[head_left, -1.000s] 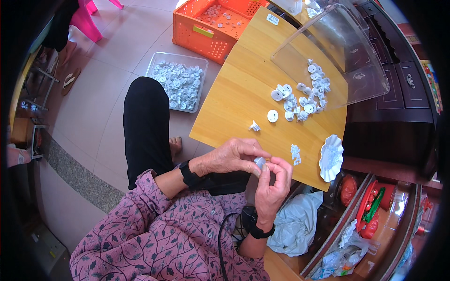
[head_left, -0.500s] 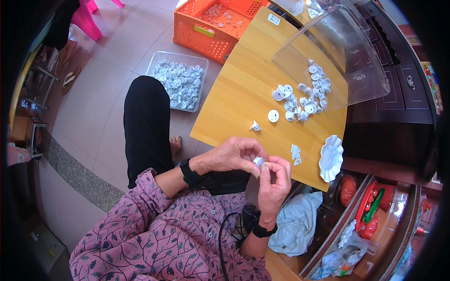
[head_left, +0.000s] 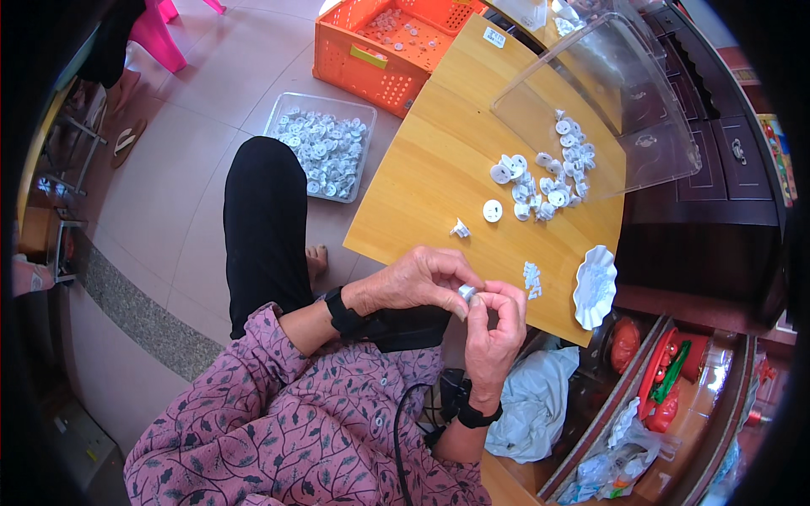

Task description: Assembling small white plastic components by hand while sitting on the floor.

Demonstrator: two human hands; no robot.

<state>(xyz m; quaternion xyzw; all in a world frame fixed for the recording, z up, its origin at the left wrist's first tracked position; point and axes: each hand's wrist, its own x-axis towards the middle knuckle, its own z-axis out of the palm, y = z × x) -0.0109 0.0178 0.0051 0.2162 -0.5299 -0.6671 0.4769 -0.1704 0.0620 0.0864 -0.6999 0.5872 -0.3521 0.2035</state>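
Between my two hands, just off the table's near edge, is a small white plastic socket cover (head_left: 467, 291). My left hand (head_left: 415, 281) pinches it from one side with thumb and forefinger. My right hand (head_left: 493, 327) is closed on its other side, thumb against it; the fingertips hide part of the piece. On the wooden table (head_left: 422, 169) beyond them lie one tilted socket cover (head_left: 460, 228) and one lying face up (head_left: 492, 211). Several more form a heap (head_left: 548, 181) farther back. Nearer my right hand is a small cluster of thin white pieces (head_left: 531, 279).
A scalloped white dish (head_left: 594, 287) of small pale pieces sits at the table's right edge. A clear lid (head_left: 666, 160) leans behind the heap. On the floor stand a clear bin (head_left: 365, 160) of white parts and an orange crate (head_left: 367, 83). An open drawer (head_left: 603, 413) is at right.
The socket cover between my fingers has turned slightly, showing more of its rounded side. Both hands keep nearly the same place; the things on the table lie as before.
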